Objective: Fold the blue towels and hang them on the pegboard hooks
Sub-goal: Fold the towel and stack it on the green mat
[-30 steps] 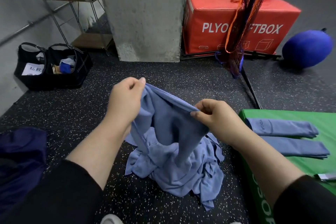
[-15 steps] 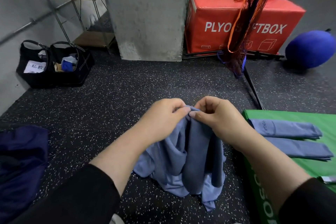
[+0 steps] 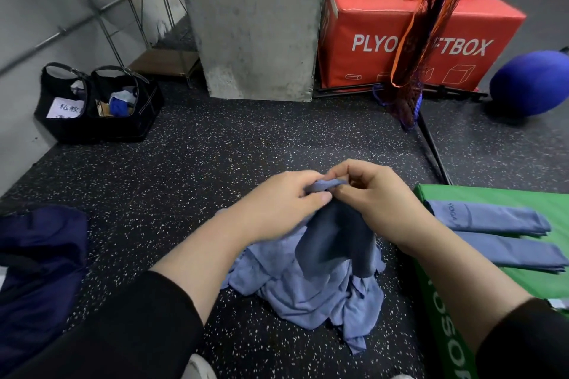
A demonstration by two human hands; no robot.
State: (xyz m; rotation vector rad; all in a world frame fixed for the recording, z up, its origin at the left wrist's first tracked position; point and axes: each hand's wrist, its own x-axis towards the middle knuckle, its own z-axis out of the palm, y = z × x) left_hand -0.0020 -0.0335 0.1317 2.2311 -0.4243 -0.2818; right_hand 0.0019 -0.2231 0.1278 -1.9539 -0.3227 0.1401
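both hands meet over the floor (image 3: 215, 163): the left hand (image 3: 283, 206) and right hand (image 3: 372, 197) pinch the top edge of a crumpled blue towel (image 3: 308, 283) in curled fingers, its bulk heaped below. two folded towels (image 3: 492, 237) lie on the green mat (image 3: 548, 203). folding is underway; no pegboard is in sight, so hanging remains.

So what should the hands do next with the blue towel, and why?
Probably draw the hands apart along the top edge. The left hand and right hand pinch the blue towel at nearly one spot, and the rest hangs crumpled on the floor, so it likely needs spreading before folding.
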